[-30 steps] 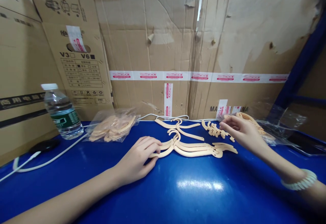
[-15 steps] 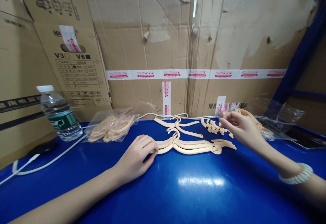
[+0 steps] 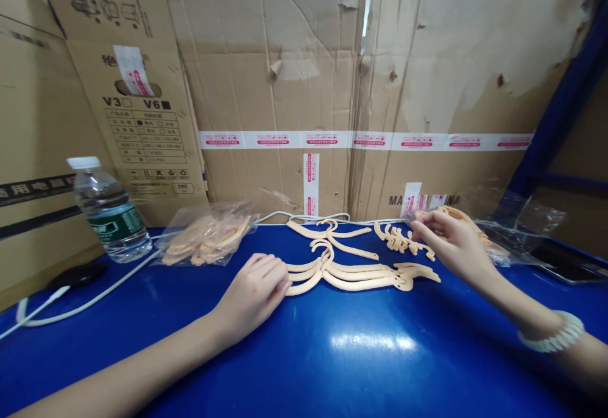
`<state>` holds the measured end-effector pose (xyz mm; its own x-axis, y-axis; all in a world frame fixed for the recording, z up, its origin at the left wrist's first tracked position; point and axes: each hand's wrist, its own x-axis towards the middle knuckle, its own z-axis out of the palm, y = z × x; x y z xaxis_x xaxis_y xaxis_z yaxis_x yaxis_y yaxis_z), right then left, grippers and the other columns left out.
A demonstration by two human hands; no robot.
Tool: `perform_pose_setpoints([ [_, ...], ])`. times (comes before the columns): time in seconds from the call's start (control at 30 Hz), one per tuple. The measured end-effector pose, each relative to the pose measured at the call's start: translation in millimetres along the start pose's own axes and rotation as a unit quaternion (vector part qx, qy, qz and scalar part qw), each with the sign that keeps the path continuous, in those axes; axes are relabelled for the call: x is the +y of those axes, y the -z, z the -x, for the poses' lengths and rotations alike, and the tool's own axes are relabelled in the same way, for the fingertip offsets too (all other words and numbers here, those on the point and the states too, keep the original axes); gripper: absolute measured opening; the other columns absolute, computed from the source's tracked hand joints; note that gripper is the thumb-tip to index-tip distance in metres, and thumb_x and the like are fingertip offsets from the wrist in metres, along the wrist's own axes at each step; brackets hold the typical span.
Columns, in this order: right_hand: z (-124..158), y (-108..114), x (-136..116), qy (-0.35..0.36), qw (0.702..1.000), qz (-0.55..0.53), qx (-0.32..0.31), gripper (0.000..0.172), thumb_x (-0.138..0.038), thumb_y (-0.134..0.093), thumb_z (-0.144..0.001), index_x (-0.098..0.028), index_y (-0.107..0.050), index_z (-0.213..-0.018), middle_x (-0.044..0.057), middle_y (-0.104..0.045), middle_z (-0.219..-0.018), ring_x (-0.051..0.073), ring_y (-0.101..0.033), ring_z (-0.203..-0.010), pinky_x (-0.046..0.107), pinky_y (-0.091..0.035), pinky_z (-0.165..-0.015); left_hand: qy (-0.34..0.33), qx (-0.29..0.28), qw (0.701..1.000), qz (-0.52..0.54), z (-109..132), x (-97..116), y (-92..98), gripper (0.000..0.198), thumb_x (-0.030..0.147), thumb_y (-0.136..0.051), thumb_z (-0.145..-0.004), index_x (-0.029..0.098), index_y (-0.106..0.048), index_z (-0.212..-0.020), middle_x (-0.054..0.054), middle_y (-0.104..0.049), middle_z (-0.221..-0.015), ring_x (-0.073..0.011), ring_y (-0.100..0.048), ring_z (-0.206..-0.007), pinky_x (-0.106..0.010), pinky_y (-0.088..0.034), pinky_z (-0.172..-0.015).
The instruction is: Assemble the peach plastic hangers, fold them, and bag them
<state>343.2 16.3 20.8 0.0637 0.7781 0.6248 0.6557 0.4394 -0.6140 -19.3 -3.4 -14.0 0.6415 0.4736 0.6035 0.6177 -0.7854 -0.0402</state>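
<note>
Several beige plastic hangers (image 3: 361,278) lie nested in a row on the blue table, their hooks pointing to the back. My left hand (image 3: 254,291) is closed round the left ends of their arms, fingertips curled and partly hidden. Behind them lie more loose hanger arms (image 3: 354,251) and another hook. My right hand (image 3: 451,240) hovers at the right with thumb and fingers pinched; whatever is between them cannot be made out. Just left of it is a small pile of beige hook pieces (image 3: 398,240).
A clear bag of beige parts (image 3: 209,237) lies at the back left, and another opened bag (image 3: 494,247) behind my right hand. A water bottle (image 3: 111,215), a white cable (image 3: 99,301) and a phone (image 3: 570,270) lie around. Cardboard (image 3: 280,101) walls the back edge.
My left hand has slid slightly left along the hanger ends, with its fingers curled in more. My right hand stays nearly in place, still pinched.
</note>
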Motion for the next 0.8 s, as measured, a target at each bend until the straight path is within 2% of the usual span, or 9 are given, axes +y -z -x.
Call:
perform_pose_setpoints([
  [0.13,-0.3,0.6,-0.8,0.004,1.0,-0.001,0.001,0.031,-0.052,-0.056,-0.084,-0.021,-0.059,-0.077,0.005,-0.067,-0.071,0.021,-0.064,-0.067,0.034,-0.05,-0.065,0.007,0.029,1.0,-0.003,-0.3,-1.6,-0.7,0.027,0.009,-0.042,-0.093,0.021,-0.035,-0.069,0.003,-0.045,-0.065,-0.0142,-0.043,-0.062,-0.03,-0.038,-0.069],
  [0.27,-1.8,2.9,-0.2,0.002,1.0,0.004,0.009,0.031,-0.052,-0.055,-0.085,-0.021,-0.059,-0.079,0.004,-0.068,-0.068,0.02,-0.064,-0.063,0.031,-0.049,-0.059,0.029,0.061,0.998,0.013,0.4,-1.8,0.9,0.022,0.012,-0.047,-0.092,0.02,-0.041,-0.072,0.003,-0.047,-0.068,-0.0133,-0.045,-0.063,-0.027,-0.037,-0.064],
  [0.47,-4.5,5.0,7.0,-0.007,1.0,0.002,-0.001,0.033,-0.053,-0.055,-0.085,-0.021,-0.058,-0.083,0.005,-0.068,-0.07,0.021,-0.064,-0.064,0.031,-0.048,-0.056,0.036,0.077,0.996,0.038,2.2,-1.5,1.7,0.013,0.013,-0.049,-0.093,0.019,-0.051,-0.082,0.002,-0.054,-0.071,-0.0141,-0.052,-0.07,-0.026,-0.043,-0.067],
  [0.6,-1.9,-0.4,5.4,0.029,0.998,0.025,-0.041,0.033,-0.053,-0.052,-0.086,-0.022,-0.058,-0.078,0.005,-0.066,-0.072,0.022,-0.064,-0.069,0.034,-0.051,-0.063,0.021,0.084,0.995,0.051,0.1,-0.1,3.4,0.013,0.013,-0.053,-0.092,0.018,-0.055,-0.081,0.001,-0.06,-0.073,-0.0144,-0.055,-0.073,-0.027,-0.045,-0.072],
  [0.8,2.9,-9.0,1.4,0.048,0.99,0.061,-0.116,0.036,-0.054,-0.048,-0.088,-0.022,-0.06,-0.077,0.005,-0.069,-0.077,0.023,-0.064,-0.073,0.036,-0.05,-0.068,0.006,0.081,0.995,0.058,-1.2,3.1,7.0,0.021,0.005,-0.047,-0.092,0.018,-0.057,-0.078,0.001,-0.065,-0.075,-0.0149,-0.059,-0.075,-0.029,-0.045,-0.075],
])
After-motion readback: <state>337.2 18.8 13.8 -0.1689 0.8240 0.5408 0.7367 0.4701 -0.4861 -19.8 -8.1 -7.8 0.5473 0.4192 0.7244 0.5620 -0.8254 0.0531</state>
